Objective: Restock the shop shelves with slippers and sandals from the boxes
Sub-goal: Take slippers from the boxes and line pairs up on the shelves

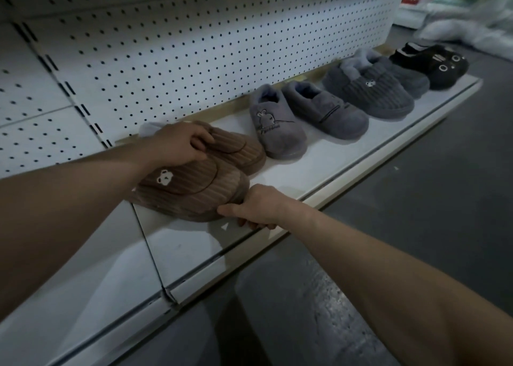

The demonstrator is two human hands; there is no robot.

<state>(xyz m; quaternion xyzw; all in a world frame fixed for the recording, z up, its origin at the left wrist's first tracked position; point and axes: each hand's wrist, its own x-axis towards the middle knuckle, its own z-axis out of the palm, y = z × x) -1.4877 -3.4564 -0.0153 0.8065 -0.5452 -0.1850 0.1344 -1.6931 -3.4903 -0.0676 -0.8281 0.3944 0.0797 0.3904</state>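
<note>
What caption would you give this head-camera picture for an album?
Left hand and right hand grip brown slippers on the shelf beside grey slippers and black slippers.

Dim, cool, flat light; no lamp in view. Brightest patch lies on the white shelf mid-frame, and the floor falls off to dark grey with a faint sheen at lower right. Soft shadow under the brown slippers. Wide-angle bending: shelf edge and pegboard lines splay toward the corners. Bags at top right are smeared and out of focus.
</note>
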